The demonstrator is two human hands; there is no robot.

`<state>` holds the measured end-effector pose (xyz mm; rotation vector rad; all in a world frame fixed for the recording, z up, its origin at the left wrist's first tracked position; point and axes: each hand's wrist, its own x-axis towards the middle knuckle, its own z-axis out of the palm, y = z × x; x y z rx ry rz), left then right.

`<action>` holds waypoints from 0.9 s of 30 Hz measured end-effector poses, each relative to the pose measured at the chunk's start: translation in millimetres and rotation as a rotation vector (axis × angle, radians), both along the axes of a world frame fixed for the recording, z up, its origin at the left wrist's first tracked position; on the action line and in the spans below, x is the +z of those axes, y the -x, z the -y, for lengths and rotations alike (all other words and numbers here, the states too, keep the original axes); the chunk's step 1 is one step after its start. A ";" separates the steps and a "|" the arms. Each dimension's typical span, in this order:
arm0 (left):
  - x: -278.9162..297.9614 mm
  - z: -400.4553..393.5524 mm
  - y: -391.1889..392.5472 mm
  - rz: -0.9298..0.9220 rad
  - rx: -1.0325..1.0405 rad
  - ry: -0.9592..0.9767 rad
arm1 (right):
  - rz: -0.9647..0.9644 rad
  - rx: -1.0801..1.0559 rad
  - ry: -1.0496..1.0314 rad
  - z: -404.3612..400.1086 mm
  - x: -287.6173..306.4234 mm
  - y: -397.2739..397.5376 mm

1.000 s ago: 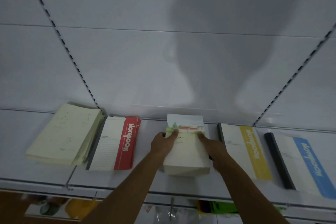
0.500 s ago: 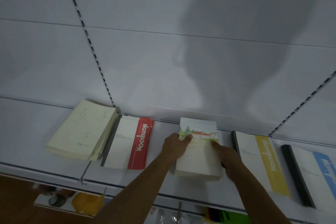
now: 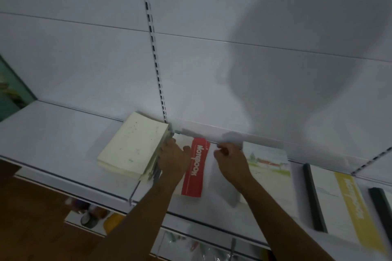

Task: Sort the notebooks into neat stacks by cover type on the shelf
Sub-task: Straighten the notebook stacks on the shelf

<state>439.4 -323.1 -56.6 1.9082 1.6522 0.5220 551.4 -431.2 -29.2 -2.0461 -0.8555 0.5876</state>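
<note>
We count five notebook piles on the white metal shelf (image 3: pixel 53 133): cream stack (image 3: pixel 132 146), red-banded stack (image 3: pixel 194 167), landscape-cover stack (image 3: pixel 269 167), yellow-banded notebook (image 3: pixel 343 203), a black-spined one (image 3: pixel 379 199). Our left hand (image 3: pixel 172 160) lies flat, fingers extended, on the red-banded stack; our right hand (image 3: pixel 230 160) curls loosely beside it, grip unclear.

cream notebook stacks: 1 (image 3: pixel 133 150)
red-band notebook stacks: 1 (image 3: pixel 196 167)
landscape-cover stacks: 1 (image 3: pixel 269 167)
yellow-band notebooks: 1 (image 3: pixel 347 205)
black-spine notebook at rt edge: 1 (image 3: pixel 379 201), mostly cut off
hands: 2, L (image 3: pixel 172 160) & R (image 3: pixel 230 160)
shelf: 1 (image 3: pixel 53 133)
</note>
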 end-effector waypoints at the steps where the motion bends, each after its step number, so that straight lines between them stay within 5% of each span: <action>1: -1.7 -4.1 8.1 -0.069 -0.003 -0.011 | -0.090 0.036 0.080 -10.1 -7.3 6.4; 11: -11.6 -12.1 32.2 -0.157 -0.169 0.184 | -0.458 -0.218 0.170 -58.8 -52.3 52.6; 20: -16.4 -11.8 23.9 -0.292 -0.200 0.256 | -0.738 -0.382 0.009 -50.2 -66.7 57.4; 27: -26.8 -12.1 16.9 -0.336 -0.129 0.270 | -0.576 -0.364 0.148 -37.5 -79.1 55.5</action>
